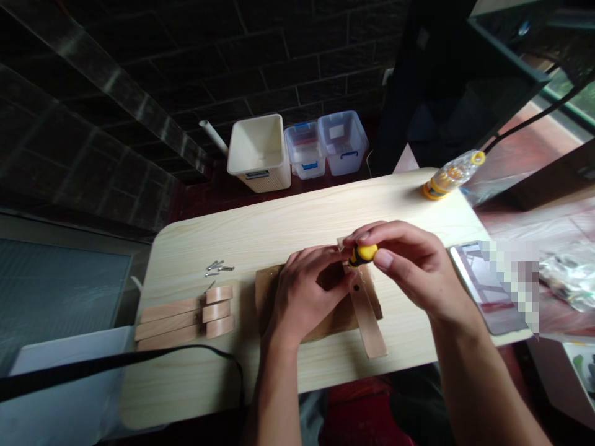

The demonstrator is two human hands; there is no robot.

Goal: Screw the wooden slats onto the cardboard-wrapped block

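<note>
My right hand [413, 266] grips a screwdriver [365, 253] with a yellow and black handle between thumb and fingers. The handle stands over a flat wooden strip [369, 322], and its tip is hidden. My left hand [304, 288] is closed at the strip's upper part, thumb and fingers curled in beside the screwdriver. A dark round hole shows in the strip just below the thumb. Under the strip and my left hand lies a piece of brown cardboard [320, 328].
Left on the table [260, 217] are several screws [218, 268] and wooden pieces with curved ends [186, 319]. A phone-like device [488, 285] lies right; a clear bottle-shaped container with yellow ends [453, 175] stands at the back corner. Plastic bins [260, 155] sit beyond the table.
</note>
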